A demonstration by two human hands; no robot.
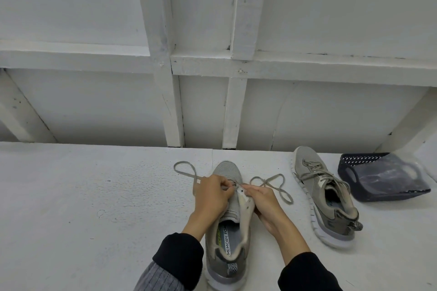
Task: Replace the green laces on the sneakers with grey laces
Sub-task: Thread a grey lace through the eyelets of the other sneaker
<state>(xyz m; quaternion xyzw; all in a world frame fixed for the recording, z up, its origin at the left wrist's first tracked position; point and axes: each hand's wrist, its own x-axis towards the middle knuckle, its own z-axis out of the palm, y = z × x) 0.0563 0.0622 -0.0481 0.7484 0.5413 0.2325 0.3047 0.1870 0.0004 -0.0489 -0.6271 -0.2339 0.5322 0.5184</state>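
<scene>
While both hands work at the lower middle of the frame, a grey sneaker (227,231) stands on the white table (94,196) with its toe pointing up the picture and its heel toward the bottom edge. The left hand (211,192) curls its fingers over the left side of the shoe's eyelets and pinches the grey lace (186,173) near the toe end. The right hand (262,198) grips the pale right eyelet flap and pulls it outward, with its fingertips close to those of the left hand. The lace runs out from under the hands to both sides: one loose loop lies on the table to the upper left of the shoe, another loops to the right. Printed words show on the insole inside the shoe's opening.

At the right of the frame a second sneaker (328,198) lies on the table, already laced in grey, well apart from the first. Just beyond it, at the far right, a dark mesh basket (354,163) lies tipped, with a clear plastic bag (397,172) in it. Dark sleeves cover both forearms at the bottom edge.
</scene>
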